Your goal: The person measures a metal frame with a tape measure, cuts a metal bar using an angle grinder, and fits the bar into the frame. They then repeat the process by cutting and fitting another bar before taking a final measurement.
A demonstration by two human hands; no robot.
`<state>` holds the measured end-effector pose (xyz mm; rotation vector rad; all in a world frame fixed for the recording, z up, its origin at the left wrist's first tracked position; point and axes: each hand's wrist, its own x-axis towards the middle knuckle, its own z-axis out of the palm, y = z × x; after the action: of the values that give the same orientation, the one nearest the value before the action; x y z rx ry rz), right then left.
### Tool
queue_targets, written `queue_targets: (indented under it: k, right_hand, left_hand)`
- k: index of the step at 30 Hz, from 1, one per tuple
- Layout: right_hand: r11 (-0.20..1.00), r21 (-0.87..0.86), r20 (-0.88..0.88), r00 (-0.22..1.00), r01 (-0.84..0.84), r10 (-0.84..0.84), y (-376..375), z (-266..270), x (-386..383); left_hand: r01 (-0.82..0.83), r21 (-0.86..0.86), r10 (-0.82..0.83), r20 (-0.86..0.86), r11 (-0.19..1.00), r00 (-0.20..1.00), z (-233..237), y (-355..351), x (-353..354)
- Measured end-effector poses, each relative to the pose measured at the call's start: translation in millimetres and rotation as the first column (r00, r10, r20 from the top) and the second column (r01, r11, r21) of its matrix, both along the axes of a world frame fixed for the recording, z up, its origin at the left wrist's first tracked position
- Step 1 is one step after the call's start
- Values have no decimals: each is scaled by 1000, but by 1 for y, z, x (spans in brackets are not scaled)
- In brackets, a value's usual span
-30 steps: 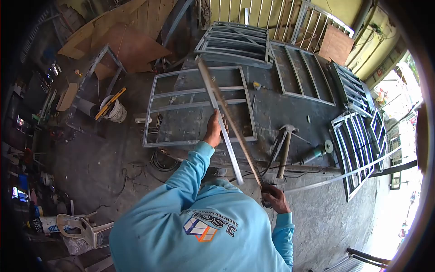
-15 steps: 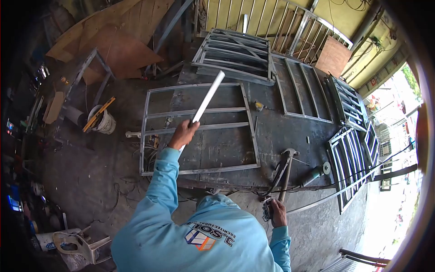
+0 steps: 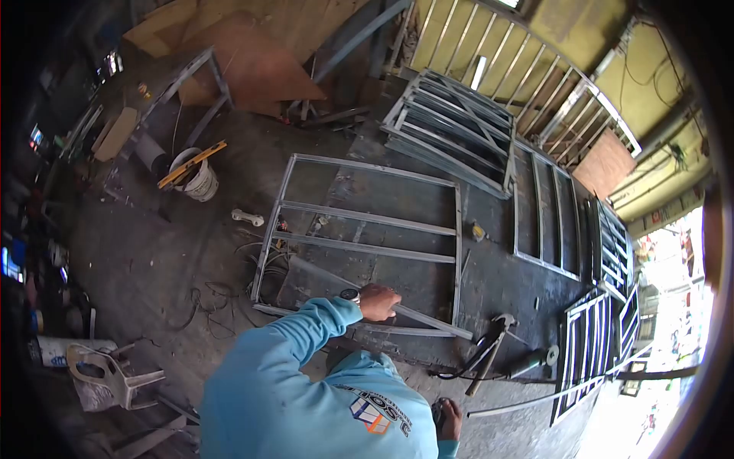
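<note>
While L hand grips bar, R hand half-hidden.

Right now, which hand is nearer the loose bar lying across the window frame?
Left. The left hand is on the loose bar, fingers curled over it; the right hand is low near the picture's bottom edge, clear of it.

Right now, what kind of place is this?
Likely a metal workshop. A steel frame lies on the worktable, more grilles are stacked behind it, a hammer lies near the edge, and the left hand grips a steel bar.
</note>
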<state>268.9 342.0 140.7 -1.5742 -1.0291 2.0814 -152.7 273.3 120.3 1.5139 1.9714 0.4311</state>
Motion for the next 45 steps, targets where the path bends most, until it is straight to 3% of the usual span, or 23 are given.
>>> queue_targets:
  k: [3, 5, 7, 8, 9, 10, 11, 12, 19, 23, 25, 26, 27, 29, 31, 33, 34, 35, 36, 37, 39, 41, 45]
  right_hand:
    - [999, -4, 41, 998, -44, 45, -3, -6, 6]
    - [981, -163, 6, 994, 104, -105, -1, -65, 47]
    - [969, -143, 93, 978, 201, -189, -3, -59, 29]
    - [948, 278, 167, 980, -152, 108, -3, -64, 35]
    - [645, 598, 347, 879, -477, 328, -4, -67, 38]
    - [645, 597, 348, 879, -477, 327, -3, -50, 24]
    - [941, 290, 198, 973, -173, 118, -3, -18, 0]
    - [980, -105, 141, 978, 170, -154, -2, -2, -13]
    - [993, -36, 132, 985, 113, -107, -4, -16, 8]
    - [990, -82, 55, 992, 119, -115, -10, -54, 43]
    - [978, -123, 91, 983, 171, -161, -21, -31, 36]
    - [992, -92, 130, 988, 92, -79, -25, -7, 22]
    - [998, -58, 163, 987, 9, 1, -25, 3, 14]
    - [999, -38, 144, 990, 3, 3, -31, -4, 24]
    - [974, -68, 28, 976, 216, -214, -39, -14, 33]
    - [955, -137, 13, 965, 262, -262, -59, -41, 55]
    - [935, -194, -8, 953, 296, -303, -65, -61, 66]
    - [913, -247, -29, 939, 325, -342, -64, -72, 72]
    - [965, -72, 68, 966, 254, -249, -74, -77, 71]
    - [966, -67, 67, 967, 251, -246, -72, -75, 76]
    - [936, 215, 231, 945, -280, 230, -75, -48, 73]
    - [992, -53, 152, 983, 111, -101, -68, -30, 54]
    - [973, -127, -59, 978, 193, -202, -71, -33, 72]
  left_hand:
    - [-25, 152, 39, -88, 988, 995, 13, 11, -13]
    - [-43, 240, 78, -139, 970, 987, 28, 17, -29]
    - [-127, 463, 229, -171, 877, 958, 39, 21, -50]
    - [-133, 462, 235, -171, 877, 957, 47, 21, -61]
    - [-169, 558, 330, -201, 812, 922, 57, 19, -71]
    - [-191, 650, 422, -220, 736, 879, 66, 18, -81]
    - [-189, 649, 419, -219, 737, 881, 71, 16, -89]
    - [-233, 697, 491, -193, 678, 850, 76, 14, -98]
    - [-355, 899, 606, 137, 255, 784, 111, 6, -177]
    - [-525, 794, 786, 100, 307, 611, 159, 54, -304]
    - [-198, 945, 788, -90, 262, 610, 150, 83, -404]
    - [-507, 796, 868, -46, 330, 494, 144, 90, -436]
    - [-437, 897, 938, 88, 71, 335, 154, 100, -433]
    - [-579, 794, 894, 381, -185, 236, 167, 114, -417]
    - [-562, 823, 743, 426, -81, 517, 137, 122, -389]
    - [-560, 819, 605, 509, -121, 613, 112, 132, -301]
    - [-602, 774, 606, 579, -197, 546, 87, 146, -261]
    - [-632, 775, 623, 494, 0, 606, 57, 144, -234]
    - [-705, 709, 543, 583, 25, 605, 29, 152, -200]
    - [-816, 549, 483, 672, 184, 561, 27, 147, -161]
    - [-853, 514, 322, 796, 91, 513, 5, 163, -98]
    - [-884, 444, 191, 865, 143, 465, -8, 172, -48]
    - [-752, 446, 74, 836, 485, 543, 28, 158, 29]
